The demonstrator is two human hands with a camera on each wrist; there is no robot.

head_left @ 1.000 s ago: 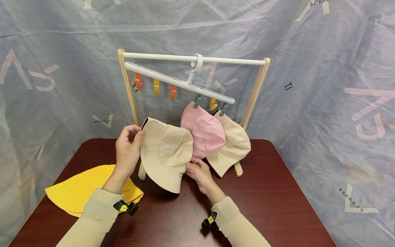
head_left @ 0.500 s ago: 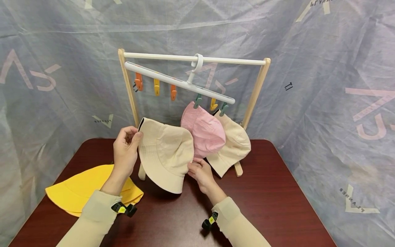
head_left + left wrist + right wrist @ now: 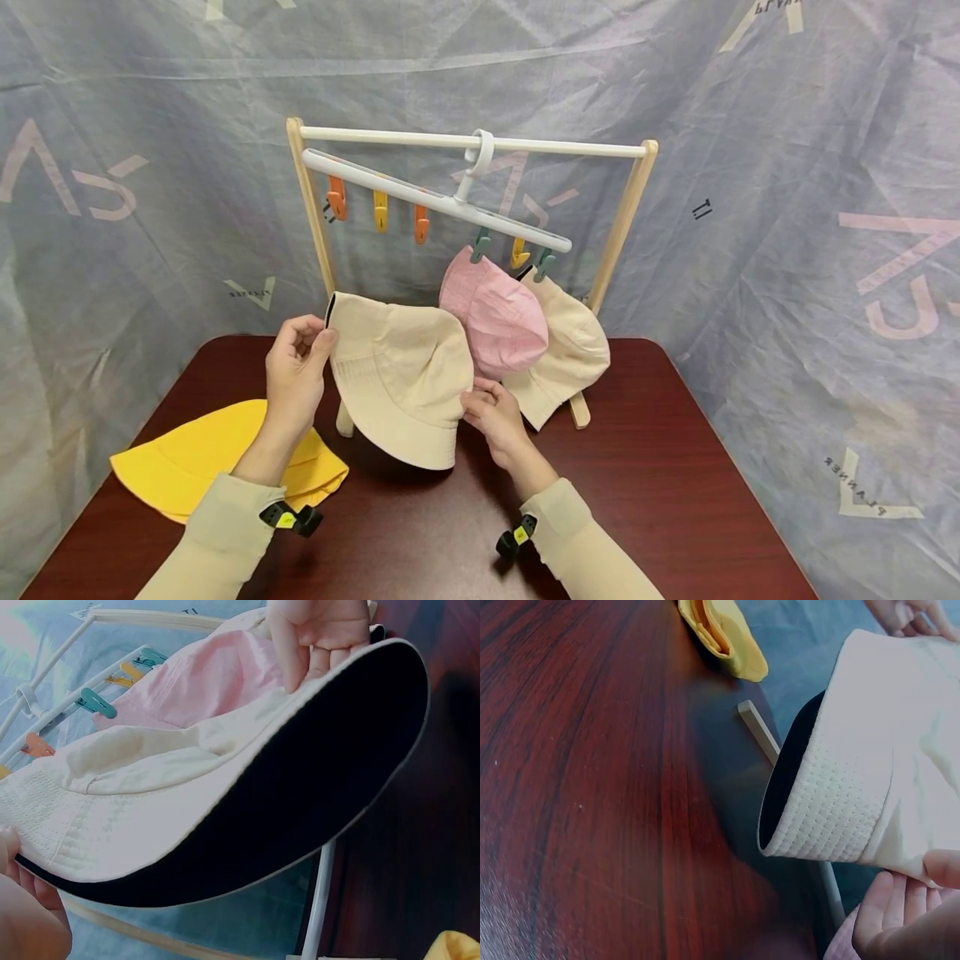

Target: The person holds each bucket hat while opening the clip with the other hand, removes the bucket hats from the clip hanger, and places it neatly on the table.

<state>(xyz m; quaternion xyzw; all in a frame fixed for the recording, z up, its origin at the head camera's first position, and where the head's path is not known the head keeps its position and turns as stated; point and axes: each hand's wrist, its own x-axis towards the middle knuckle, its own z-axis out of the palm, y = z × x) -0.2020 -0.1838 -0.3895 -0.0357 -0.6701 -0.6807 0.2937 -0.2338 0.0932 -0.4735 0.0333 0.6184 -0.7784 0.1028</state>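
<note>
A cream bucket hat (image 3: 405,375) with a dark lining is held up over the table between both hands. My left hand (image 3: 296,375) pinches its brim edge at the upper left, thumb in front. On the other side my right hand (image 3: 498,421) grips the hat's right side, thumb on the outer cloth and fingers beneath, as the right wrist view shows. In the left wrist view the black underside of the brim (image 3: 300,787) faces the camera. Just behind hangs a pink bucket hat (image 3: 498,321) from a green clip (image 3: 481,247), and beside it a second cream hat (image 3: 566,342) from another green clip (image 3: 544,266).
A white hanger (image 3: 435,200) tilts down to the right on a wooden rack (image 3: 628,225). Orange clips (image 3: 337,200) and a yellow clip (image 3: 381,212) hang bare on its left half. A folded yellow hat (image 3: 202,454) lies on the dark red table (image 3: 675,500) at left.
The held cream hat has shifted slightly left and down at its left edge along with my left hand. My right hand has moved slightly right, still holding the hat.
</note>
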